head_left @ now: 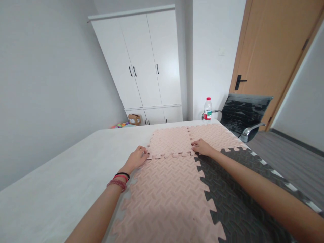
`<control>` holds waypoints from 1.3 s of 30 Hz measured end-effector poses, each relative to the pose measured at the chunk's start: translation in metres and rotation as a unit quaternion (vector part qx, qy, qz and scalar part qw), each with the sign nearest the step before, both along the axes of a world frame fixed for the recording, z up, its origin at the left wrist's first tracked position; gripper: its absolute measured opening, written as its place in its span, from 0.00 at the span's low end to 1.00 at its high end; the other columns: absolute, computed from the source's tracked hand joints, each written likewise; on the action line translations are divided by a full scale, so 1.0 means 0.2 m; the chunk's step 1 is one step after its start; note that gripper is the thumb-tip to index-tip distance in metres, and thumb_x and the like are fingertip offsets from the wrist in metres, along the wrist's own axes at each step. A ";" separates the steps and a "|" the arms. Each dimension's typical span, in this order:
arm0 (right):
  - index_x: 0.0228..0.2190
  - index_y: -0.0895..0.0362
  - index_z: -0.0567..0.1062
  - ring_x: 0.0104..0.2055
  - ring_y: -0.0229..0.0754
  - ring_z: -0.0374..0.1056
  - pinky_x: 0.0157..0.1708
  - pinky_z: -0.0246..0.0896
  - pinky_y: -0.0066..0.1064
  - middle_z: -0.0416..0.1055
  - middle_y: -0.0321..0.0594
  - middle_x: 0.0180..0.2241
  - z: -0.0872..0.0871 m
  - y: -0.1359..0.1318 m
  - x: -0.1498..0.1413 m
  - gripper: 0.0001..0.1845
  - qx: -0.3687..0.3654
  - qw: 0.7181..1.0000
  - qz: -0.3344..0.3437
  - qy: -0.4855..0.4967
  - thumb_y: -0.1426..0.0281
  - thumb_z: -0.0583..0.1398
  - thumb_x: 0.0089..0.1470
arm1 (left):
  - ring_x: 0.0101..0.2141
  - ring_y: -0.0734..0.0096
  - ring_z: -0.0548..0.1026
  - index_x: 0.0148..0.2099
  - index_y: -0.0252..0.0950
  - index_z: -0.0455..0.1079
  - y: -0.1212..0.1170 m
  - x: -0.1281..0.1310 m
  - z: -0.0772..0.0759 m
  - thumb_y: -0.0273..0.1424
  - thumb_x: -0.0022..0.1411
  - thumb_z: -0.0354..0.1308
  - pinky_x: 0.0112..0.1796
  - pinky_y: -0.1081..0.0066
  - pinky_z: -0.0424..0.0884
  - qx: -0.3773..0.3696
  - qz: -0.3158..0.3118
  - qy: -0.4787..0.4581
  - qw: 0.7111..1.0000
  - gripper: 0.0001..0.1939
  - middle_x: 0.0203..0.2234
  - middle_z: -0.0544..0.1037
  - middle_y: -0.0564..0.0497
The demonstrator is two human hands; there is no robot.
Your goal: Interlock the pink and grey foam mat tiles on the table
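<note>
Two pink foam mat tiles meet at a toothed seam, the near one (169, 189) in front of me and the far one (169, 140) behind it. Small gaps show along this seam. My left hand (138, 156) has its fingers closed on the far tile's near left corner. At that tile's near right corner, my right hand (201, 147) is closed with fingertips on the edge, next to the seams with the neighbouring tiles. Another pink tile (212, 133) lies at the far right. A dark grey tile (230, 189) lies under my right forearm, alongside the near pink tile.
The white table (63, 179) extends left of the tiles. A bottle with a red cap (208, 109) stands at its far edge. Beyond the table are a black chair (245, 113), a white cabinet (152, 64), a cardboard box (134, 119) and a wooden door (273, 50).
</note>
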State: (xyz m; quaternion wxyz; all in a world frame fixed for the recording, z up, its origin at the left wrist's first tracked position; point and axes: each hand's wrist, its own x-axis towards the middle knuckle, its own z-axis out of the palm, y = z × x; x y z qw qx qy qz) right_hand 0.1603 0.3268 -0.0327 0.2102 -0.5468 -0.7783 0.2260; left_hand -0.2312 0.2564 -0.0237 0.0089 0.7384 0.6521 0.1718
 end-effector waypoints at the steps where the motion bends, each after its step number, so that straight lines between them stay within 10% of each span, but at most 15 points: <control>1: 0.44 0.56 0.76 0.42 0.40 0.67 0.45 0.60 0.29 0.71 0.42 0.40 0.00 0.01 0.00 0.19 0.006 1.000 0.001 -0.014 0.67 0.59 0.49 | 0.36 0.67 0.72 0.37 0.39 0.67 0.00 0.01 -0.01 0.38 0.60 0.48 0.41 0.67 0.66 0.000 -0.005 0.007 1.000 0.11 0.41 0.69 0.48; 28: 0.50 0.56 0.70 0.48 0.45 0.62 0.48 0.54 0.33 0.64 0.48 0.47 -0.01 -0.09 -0.01 0.24 0.100 0.987 0.061 -0.113 0.55 0.53 0.58 | 0.42 0.61 0.71 0.41 0.37 0.65 0.00 0.00 -0.03 0.43 0.64 0.43 0.41 0.64 0.65 -0.024 0.006 0.128 0.992 0.17 0.43 0.70 0.44; 33: 0.59 0.56 0.59 0.46 0.44 0.63 0.47 0.55 0.32 0.63 0.49 0.48 -0.03 -0.06 0.00 0.32 0.088 0.988 0.054 -0.112 0.55 0.54 0.57 | 0.54 0.50 0.65 0.55 0.36 0.61 0.00 0.06 -0.03 0.43 0.64 0.43 0.53 0.50 0.56 -0.007 0.005 0.150 0.989 0.23 0.55 0.66 0.37; 39: 0.57 0.50 0.63 0.49 0.45 0.63 0.49 0.55 0.33 0.60 0.48 0.51 -0.04 -0.04 -0.01 0.28 0.084 0.984 0.068 -0.139 0.55 0.53 0.58 | 0.60 0.61 0.59 0.62 0.42 0.57 0.03 0.08 -0.08 0.43 0.66 0.37 0.55 0.55 0.58 -0.049 -0.040 0.142 0.988 0.26 0.60 0.63 0.45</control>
